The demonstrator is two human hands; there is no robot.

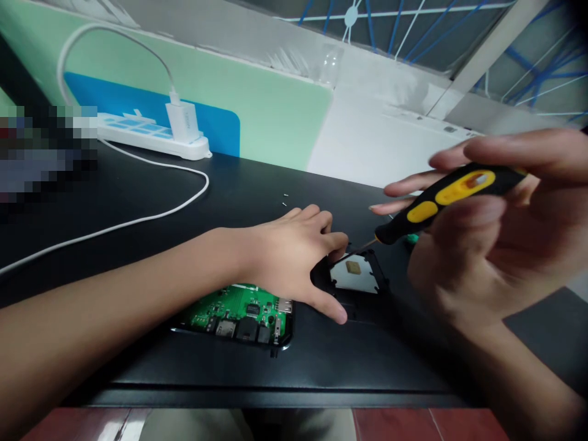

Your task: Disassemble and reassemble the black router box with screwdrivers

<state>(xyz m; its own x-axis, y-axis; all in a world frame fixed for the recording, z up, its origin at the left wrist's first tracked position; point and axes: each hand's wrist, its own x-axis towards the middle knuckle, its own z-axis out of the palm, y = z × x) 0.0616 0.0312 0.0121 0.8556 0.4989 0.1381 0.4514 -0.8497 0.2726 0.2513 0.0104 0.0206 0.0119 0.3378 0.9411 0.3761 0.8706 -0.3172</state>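
No readable text, labels or numbers.

This is an indoor room, a home or small repair corner; which of the two cannot be told. A smooth black tabletop (138,190) stands against a wall painted pale green (266,116) on the left and white (358,141) on the right. At the far right is a window with a blue-and-white metal grille (351,16); red floor tiles (390,425) show at the near edge. A white plastic power strip (151,136) with a boxy white charger (182,120) sits far left. The repair side shows in a bare green circuit board (229,306) and a yellow-and-black-handled screwdriver (463,188).
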